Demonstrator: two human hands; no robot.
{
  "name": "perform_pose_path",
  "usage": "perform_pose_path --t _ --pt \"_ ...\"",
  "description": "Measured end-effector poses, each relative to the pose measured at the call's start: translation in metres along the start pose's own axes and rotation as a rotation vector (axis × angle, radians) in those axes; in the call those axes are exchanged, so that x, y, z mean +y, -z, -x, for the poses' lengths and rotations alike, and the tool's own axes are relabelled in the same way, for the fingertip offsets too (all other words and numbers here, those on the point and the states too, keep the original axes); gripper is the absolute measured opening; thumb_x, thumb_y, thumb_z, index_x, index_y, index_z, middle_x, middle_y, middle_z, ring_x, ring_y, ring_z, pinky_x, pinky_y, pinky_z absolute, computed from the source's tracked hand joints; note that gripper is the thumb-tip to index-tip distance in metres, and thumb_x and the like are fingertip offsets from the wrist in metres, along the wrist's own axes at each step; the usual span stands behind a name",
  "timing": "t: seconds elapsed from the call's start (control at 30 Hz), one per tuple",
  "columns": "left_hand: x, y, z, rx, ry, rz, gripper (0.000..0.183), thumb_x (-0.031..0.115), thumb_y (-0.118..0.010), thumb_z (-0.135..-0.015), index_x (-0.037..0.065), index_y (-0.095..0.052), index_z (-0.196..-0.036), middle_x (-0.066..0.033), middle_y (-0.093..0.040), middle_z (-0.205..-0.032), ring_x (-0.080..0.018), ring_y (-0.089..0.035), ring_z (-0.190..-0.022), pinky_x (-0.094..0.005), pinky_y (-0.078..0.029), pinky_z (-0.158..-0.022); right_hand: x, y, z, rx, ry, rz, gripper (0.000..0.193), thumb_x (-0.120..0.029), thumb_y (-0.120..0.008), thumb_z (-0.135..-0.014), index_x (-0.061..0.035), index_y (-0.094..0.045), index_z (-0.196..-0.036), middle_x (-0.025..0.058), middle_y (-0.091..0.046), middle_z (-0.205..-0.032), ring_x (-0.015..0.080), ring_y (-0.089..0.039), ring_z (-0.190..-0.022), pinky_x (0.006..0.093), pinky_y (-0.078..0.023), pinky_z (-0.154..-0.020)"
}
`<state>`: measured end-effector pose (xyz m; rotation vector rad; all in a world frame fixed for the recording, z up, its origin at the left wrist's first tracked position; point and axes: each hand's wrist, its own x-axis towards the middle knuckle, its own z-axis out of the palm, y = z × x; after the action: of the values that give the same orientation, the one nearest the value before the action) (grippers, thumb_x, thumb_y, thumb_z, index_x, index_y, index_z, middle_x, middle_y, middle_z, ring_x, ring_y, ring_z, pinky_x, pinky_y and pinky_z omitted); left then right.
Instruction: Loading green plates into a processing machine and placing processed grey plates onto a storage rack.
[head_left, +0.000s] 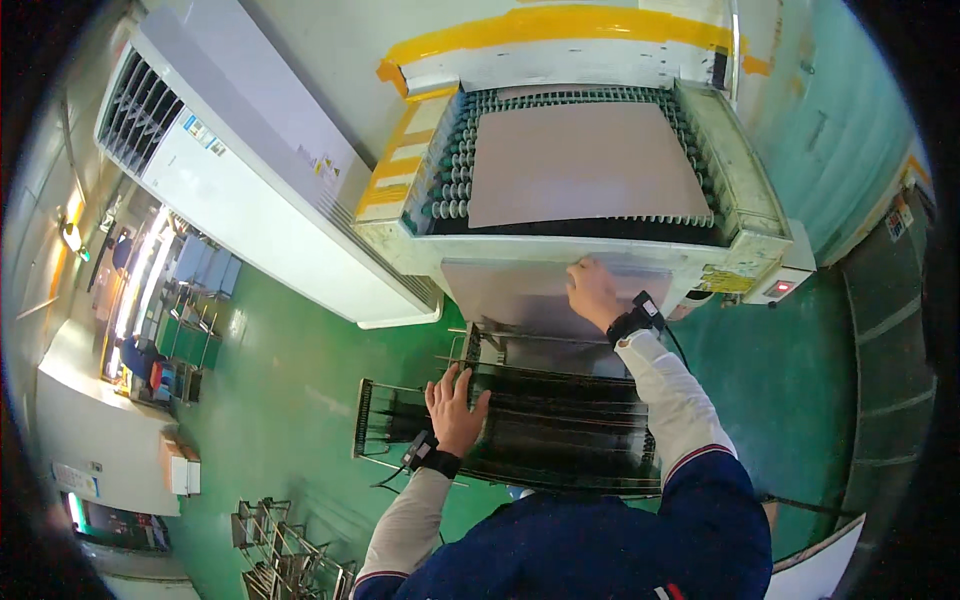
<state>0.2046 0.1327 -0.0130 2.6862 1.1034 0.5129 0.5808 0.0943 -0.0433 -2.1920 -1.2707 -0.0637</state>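
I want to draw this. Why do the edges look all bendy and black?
In the head view the fisheye lens bows straight lines near the rim, such as the long white cabinet, and leaves black corners; the middle, with the right hand on the grey sheet, stays sharp and evenly lit.

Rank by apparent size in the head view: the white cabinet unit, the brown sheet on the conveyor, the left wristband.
1. White cabinet unit, largest.
2. Brown sheet on the conveyor.
3. Left wristband, by far the smallest, though nearest the camera.
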Motion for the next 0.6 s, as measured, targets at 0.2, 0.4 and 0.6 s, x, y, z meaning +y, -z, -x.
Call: perform_pose_path --t 0.2,0.4,0.6 --pt "0.001 0.002 0.001 0.006 -0.001 0.003 0.057 0.041 -0.072 -0.094 0.01 -0.059 -0.141 -0.0139 -0.053 -0.15 -0.0344 -0.051 -0.137 -0.0566 -0.026 -0.122 -0.018 0.005 0.015 0.003 0.06 0.165 0.027 -0.014 -0.073 -0.084 -0.0056 -0.071 -0.109 0.0141 -0.063 -0.117 0.0377 -0.058 -0.115 0.0521 -0.048 -0.094" --pt "0.003 0.004 -0.001 -0.002 0.011 0.014 0.058 0.041 -0.071 -0.095 0.011 -0.058 -0.142 -0.0133 -0.052 -0.151 -0.0348 -0.05 -0.137 -0.0574 -0.026 -0.122 -0.027 0.006 0.023 0.096 0.136 0.166 0.024 -0.006 -0.066 -0.081 -0.0037 -0.069 -0.105 0.0146 -0.062 -0.114 0.0372 -0.057 -0.113 0.0523 -0.044 -0.093" --pt "0.001 0.001 -0.002 -0.002 0.023 0.008 0.059 0.042 -0.073 -0.093 0.013 -0.058 -0.141 -0.0111 -0.052 -0.151 -0.034 -0.05 -0.136 -0.0572 -0.026 -0.123 -0.03 0.007 0.023 0.094 0.162 0.118 0.016 -0.004 -0.064 -0.08 -0.004 -0.068 -0.096 0.0157 -0.062 -0.107 0.0379 -0.059 -0.109 0.0523 -0.047 -0.089"
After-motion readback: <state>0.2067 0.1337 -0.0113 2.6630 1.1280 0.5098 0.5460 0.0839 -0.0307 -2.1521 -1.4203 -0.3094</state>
